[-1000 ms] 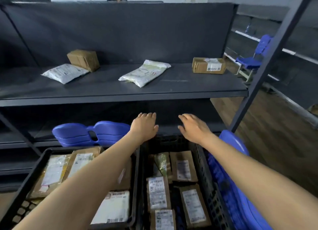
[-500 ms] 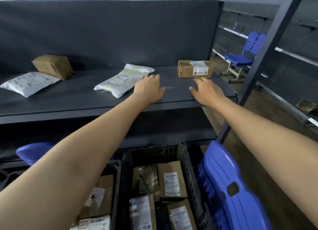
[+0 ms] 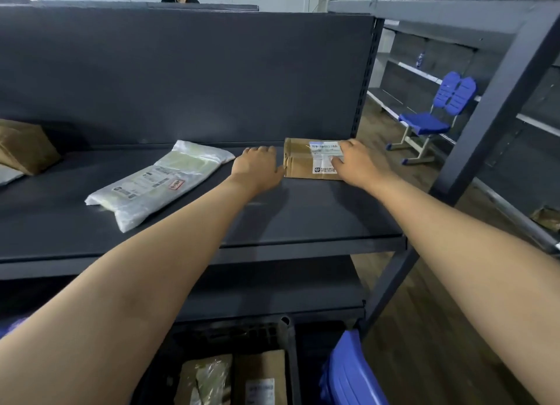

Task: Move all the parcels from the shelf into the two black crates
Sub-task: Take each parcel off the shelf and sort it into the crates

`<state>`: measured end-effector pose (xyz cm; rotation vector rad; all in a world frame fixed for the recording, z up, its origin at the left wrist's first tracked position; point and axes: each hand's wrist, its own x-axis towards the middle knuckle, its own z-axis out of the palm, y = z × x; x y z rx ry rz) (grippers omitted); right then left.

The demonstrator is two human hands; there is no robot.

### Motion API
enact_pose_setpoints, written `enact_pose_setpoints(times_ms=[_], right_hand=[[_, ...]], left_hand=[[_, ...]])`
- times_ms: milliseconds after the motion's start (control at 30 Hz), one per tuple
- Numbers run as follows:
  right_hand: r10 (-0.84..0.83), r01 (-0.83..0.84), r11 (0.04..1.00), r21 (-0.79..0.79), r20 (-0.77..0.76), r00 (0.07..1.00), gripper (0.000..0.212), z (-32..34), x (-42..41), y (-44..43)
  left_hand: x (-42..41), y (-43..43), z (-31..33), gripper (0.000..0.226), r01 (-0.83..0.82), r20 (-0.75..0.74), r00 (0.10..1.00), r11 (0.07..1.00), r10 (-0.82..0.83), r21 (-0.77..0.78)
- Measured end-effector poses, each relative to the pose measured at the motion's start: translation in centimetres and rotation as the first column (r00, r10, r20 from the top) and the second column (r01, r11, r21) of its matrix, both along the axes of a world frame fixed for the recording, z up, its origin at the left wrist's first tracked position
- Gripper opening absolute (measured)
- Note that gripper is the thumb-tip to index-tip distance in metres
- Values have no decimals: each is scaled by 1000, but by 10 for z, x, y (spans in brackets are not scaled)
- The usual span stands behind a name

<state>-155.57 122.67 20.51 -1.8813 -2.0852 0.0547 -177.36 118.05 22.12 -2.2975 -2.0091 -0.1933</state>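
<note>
Small brown parcel (image 3: 306,159) at the shelf's (image 3: 303,222) back right corner. Left hand (image 3: 257,169), fingers loosely spread, touches its left end; right hand (image 3: 360,165) lies on its label, fingers extended, not closed.

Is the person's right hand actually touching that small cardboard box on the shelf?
Touching. The head view shows the right hand lying on the cardboard box, fingers spread over its white label, with no gap between them.

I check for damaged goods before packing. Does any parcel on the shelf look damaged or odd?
Nothing looks torn or crushed. The flat brown cardboard box between the left hand and right hand looks intact. The white plastic mailer bag only lies diagonally.
</note>
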Motion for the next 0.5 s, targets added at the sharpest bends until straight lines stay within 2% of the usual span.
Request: enact_pose_setpoints(times_ms=[167,333,500], right_hand=[[-18,18,1000,-10,8,1000,52,-12,13,30],[-122,121,992,21,62,991,58,-18,22,44],[-183,178,982,-66,-73,980,60,-30,26,55]], left_hand=[[17,41,-15,50,-40,56,998,999,41,-36],[33,74,-28,56,-102,105,989,993,107,-52],[37,97,-43,59,-157,271,945,980,185,-123]])
